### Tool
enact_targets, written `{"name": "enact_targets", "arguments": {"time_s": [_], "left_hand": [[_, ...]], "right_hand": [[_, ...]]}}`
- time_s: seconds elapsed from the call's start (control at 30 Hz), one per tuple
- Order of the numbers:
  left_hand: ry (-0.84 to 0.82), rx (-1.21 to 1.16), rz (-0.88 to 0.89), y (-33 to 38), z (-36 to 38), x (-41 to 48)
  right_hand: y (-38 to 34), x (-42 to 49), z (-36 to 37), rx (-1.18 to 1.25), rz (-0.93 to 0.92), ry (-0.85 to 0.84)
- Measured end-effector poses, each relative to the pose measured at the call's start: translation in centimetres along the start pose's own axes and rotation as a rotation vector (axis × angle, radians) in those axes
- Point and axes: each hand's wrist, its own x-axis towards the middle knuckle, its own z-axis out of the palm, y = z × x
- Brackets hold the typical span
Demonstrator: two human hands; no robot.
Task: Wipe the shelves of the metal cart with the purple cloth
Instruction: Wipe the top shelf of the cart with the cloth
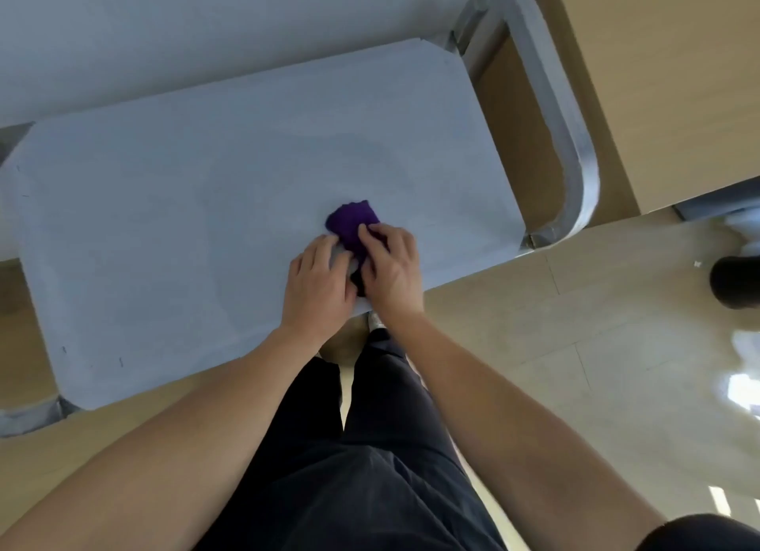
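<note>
The purple cloth lies bunched on the top shelf of the metal cart, close to its near edge. My right hand lies over the cloth's right side with its fingers curled onto the fabric. My left hand sits beside it on the cloth's left side, fingers bent down at the cloth's edge. Much of the cloth is hidden under both hands; only its far end shows. The lower shelves are out of sight.
The cart's tubular push handle curves round the right end. A pale wall runs behind the cart. My dark trousers stand against the near edge. A black object rests on the floor at the right.
</note>
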Motion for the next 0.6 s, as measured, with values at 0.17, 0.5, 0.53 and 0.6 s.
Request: {"name": "enact_targets", "arguments": {"time_s": [0.17,0.5,0.53,0.6], "left_hand": [[0.015,0.012,0.012,-2.9,-0.5,-1.1],[0.058,0.038,-0.078,-3.6,-1.0,0.5],[0.064,0.040,-0.086,-3.8,-1.2,0.8],[0.070,0.041,-0.115,-4.2,-1.4,1.4]], "right_hand": [[6.1,2.9,-2.1,-0.047,0.164,0.056],[1.3,7.6,1.0,-0.168,-0.219,-0.093],[3.3,9.1,0.3,-0.166,-0.149,-0.039],[7.0,11.9,-1.0,-0.134,0.064,0.053]]}}
